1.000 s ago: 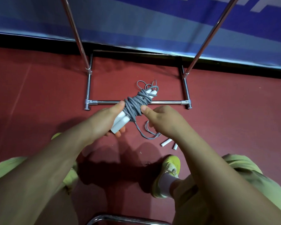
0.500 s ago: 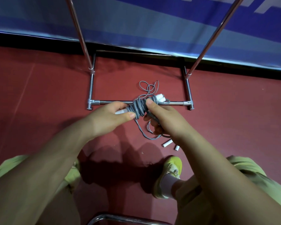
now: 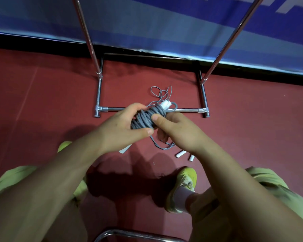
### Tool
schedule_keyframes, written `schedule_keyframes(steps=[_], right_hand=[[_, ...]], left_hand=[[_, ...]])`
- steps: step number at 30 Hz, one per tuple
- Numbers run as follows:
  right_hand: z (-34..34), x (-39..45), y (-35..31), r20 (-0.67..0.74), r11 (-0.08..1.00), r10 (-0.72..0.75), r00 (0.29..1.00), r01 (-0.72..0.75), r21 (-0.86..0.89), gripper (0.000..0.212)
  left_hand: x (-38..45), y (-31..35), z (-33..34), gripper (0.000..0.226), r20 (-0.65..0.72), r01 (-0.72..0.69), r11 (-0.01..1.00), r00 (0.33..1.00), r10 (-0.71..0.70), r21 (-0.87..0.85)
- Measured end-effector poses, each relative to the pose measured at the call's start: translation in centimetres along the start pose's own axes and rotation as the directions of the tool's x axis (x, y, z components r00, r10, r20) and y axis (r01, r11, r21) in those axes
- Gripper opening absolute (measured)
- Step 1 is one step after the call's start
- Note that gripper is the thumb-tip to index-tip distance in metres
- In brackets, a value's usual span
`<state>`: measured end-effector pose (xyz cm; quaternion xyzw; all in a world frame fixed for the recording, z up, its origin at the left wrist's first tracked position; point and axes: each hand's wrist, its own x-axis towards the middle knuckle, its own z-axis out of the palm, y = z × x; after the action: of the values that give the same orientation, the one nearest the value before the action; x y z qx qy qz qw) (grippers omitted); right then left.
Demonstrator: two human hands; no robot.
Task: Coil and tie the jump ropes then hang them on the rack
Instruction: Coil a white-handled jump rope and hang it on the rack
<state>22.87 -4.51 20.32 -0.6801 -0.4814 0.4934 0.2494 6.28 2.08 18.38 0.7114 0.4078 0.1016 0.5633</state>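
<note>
Jump rope (image 3: pixel 148 117): grey cord wound into a tight bundle, held mid-air between both hands, above the red floor (image 3: pixel 42 110) and in line with the rack's near base bar. Coils are glossy grey, wrapped crosswise around the white handles. Handle tips (image 3: pixel 165 103) stick out of the far end of the bundle; another white handle end (image 3: pixel 124 149) shows below the left wrist.

Near edge: curved chrome tube (image 3: pixel 129 233) at bottom of view. Person's knees in yellow-green shorts, yellow-green shoe (image 3: pixel 184 186) on the floor, right of centre.

Left hand (image 3: pixel 119 126): clenched around the near-left part of the bundle, thumb across the coils. Right hand (image 3: pixel 178 131): grasping the bundle from the right, thumb tip pressed on the wraps, fingers curled under it. A loose grey strand (image 3: pixel 162 145) hangs from the bundle, under the right hand.

On the floor just right of that: two white handles (image 3: pixel 180 154) of a second rope, lying side by side. Farther out, past the base bar, loose grey loops (image 3: pixel 160 92) on the floor inside the rack footprint.

Rack (image 3: pixel 98 91): chrome tube frame, rectangular base, two uprights rising out of view.

Far: blue banner (image 3: pixel 147 23) along the wall with white marks at top right, cropped, can't read.
</note>
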Motion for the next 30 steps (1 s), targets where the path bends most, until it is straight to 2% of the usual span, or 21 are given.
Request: schedule_keyframes(steps=[3, 6, 8, 11, 13, 15, 20, 22, 24, 27, 30], right_hand=[[-0.5, -0.2, -0.2, 0.036, 0.998, -0.031, 0.999, 0.029, 0.052, 0.044], [-2.0, -0.2, 0.0, 0.002, 0.994, 0.041, 0.999, -0.041, 0.098, 0.051], [-2.6, -0.2, 0.2, 0.016, 0.991, 0.043, 0.999, -0.045, 0.126, 0.039], [-3.0, -0.4, 0.1, 0.072, 0.978, 0.000, 0.997, -0.015, 0.210, 0.006], [-3.4, -0.5, 0.2, 0.112, 0.971, -0.020, 0.993, -0.008, 0.241, 0.014], [-3.9, -0.6, 0.3, 0.125, 0.979, -0.053, 0.991, 0.026, 0.203, 0.016], [-4.4, -0.5, 0.5, 0.024, 0.995, -0.067, 0.997, 0.064, 0.082, 0.011], [-4.5, -0.4, 0.6, -0.068, 0.998, -0.066, 0.996, 0.067, 0.019, 0.018], [-4.4, -0.3, 0.9, -0.145, 0.995, -0.094, 0.985, 0.100, 0.032, 0.027], [-3.6, -0.2, 0.7, -0.140, 0.967, -0.113, 0.984, 0.141, 0.214, 0.032], [-2.8, -0.1, -0.1, -0.035, 0.792, -0.131, 0.991, 0.126, 0.597, 0.030]], left_hand=[[0.2, 0.2, 0.2, 0.055, -0.062, -0.006, 0.986, 0.998, -0.004, -0.164], [0.6, 0.2, -0.1, 0.055, -0.096, 0.055, 0.945, 0.991, -0.091, -0.321], [0.8, 0.2, -0.4, 0.055, -0.103, 0.091, 0.911, 0.984, -0.143, -0.403], [1.0, 0.1, -0.6, 0.047, -0.107, 0.129, 0.887, 0.975, -0.195, -0.443], [1.1, 0.1, -0.7, 0.034, -0.115, 0.140, 0.878, 0.970, -0.214, -0.458], [1.1, 0.2, -0.9, 0.030, -0.110, 0.142, 0.862, 0.969, -0.222, -0.487], [0.8, 0.3, -1.0, 0.029, -0.044, 0.135, 0.825, 0.981, -0.189, -0.549], [0.9, 0.1, -1.1, 0.028, -0.045, 0.144, 0.824, 0.979, -0.201, -0.548], [1.0, 0.0, -1.3, 0.025, -0.069, 0.154, 0.832, 0.972, -0.225, -0.533], [1.1, -0.1, -0.9, 0.036, -0.078, 0.131, 0.887, 0.980, -0.184, -0.443], [1.0, 0.0, -0.1, 0.047, -0.027, 0.128, 0.919, 0.988, -0.149, -0.373]])
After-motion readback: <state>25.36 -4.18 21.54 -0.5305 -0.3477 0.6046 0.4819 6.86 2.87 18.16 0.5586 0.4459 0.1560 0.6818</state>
